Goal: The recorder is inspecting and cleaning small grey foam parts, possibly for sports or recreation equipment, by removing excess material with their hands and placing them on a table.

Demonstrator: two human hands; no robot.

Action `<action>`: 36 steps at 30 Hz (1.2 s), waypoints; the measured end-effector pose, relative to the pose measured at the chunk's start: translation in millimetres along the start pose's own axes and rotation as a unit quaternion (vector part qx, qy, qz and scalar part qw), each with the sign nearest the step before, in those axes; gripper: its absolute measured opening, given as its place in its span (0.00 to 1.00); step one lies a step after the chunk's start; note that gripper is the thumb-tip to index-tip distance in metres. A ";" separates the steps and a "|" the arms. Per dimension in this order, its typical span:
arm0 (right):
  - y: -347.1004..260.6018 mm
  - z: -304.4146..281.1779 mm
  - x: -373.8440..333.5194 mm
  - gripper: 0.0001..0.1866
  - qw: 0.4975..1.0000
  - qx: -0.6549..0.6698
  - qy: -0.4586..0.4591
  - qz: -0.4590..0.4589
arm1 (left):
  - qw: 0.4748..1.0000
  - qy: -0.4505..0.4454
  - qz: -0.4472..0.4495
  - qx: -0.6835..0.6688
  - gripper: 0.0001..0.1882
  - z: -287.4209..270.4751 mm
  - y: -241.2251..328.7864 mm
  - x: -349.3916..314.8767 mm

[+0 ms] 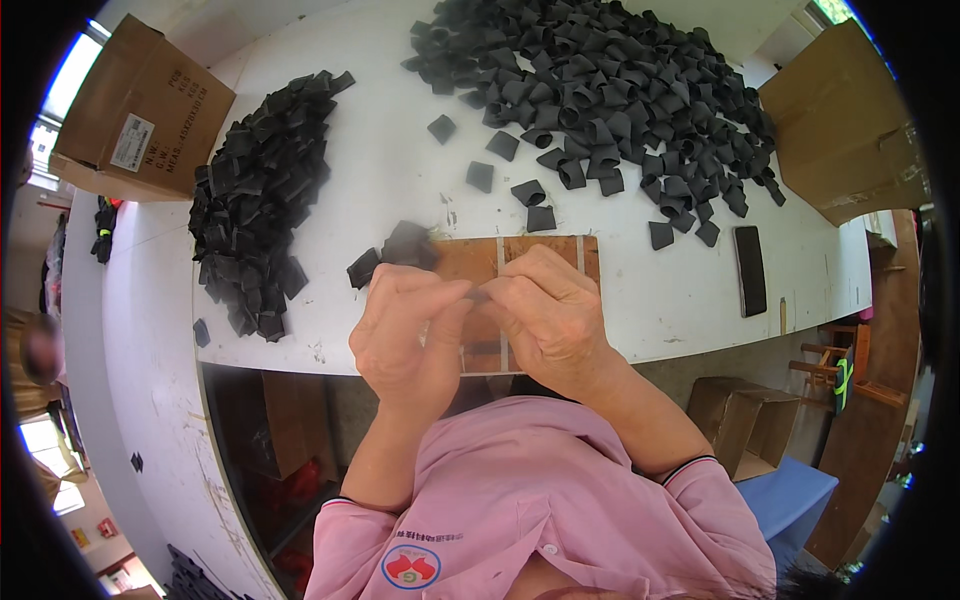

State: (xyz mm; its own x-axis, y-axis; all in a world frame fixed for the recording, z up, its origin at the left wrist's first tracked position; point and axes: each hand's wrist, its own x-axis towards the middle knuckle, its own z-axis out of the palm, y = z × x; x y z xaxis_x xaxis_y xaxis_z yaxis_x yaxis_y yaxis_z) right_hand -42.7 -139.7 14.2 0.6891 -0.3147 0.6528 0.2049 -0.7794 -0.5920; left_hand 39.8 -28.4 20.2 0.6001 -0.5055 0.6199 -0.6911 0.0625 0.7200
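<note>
Small black soft fabric loop piece (480, 296) pinched between thumbs and forefingers of left hand (405, 335) and right hand (550, 315), both closed narrow on it, above brown wooden board (480, 262) at white table (400, 180) edge. Likely light, limp, non-slippery; best gripped at edges. One in hand, mostly hidden. Two black heaps: left pile (255, 200), far pile (600, 90), too many to count. Three cardboard boxes; one dark flat phone-like slab (750, 270).

Both hands meet over the brown board (520, 262), left hand (405, 335) and right hand (550, 315) pinching a small black piece (480, 296). Black heaps (620, 90) crowd the white table (400, 170).
</note>
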 end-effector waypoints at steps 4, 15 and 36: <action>-1.2 6.9 -1.3 0.09 0.998 -0.048 0.035 -0.030 | 0.999 0.037 -0.005 -0.015 0.08 8.7 -4.1 -6.6; -22.3 -30.3 -19.3 0.11 0.755 0.527 0.053 0.385 | 0.920 0.092 -0.187 -0.331 0.18 11.3 21.9 -36.7; -12.1 -10.2 -45.8 0.11 0.994 -0.070 0.087 0.021 | 0.996 -0.051 -0.054 0.057 0.07 11.8 27.9 -39.9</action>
State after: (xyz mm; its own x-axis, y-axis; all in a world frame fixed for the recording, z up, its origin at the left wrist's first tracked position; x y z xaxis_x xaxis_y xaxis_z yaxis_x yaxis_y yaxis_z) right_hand -83.8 -121.4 -3.7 0.5620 -0.4280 0.7078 0.0722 -0.8271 -0.5574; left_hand -8.2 -16.6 11.9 0.6337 -0.5887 0.5019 -0.6691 -0.0914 0.7375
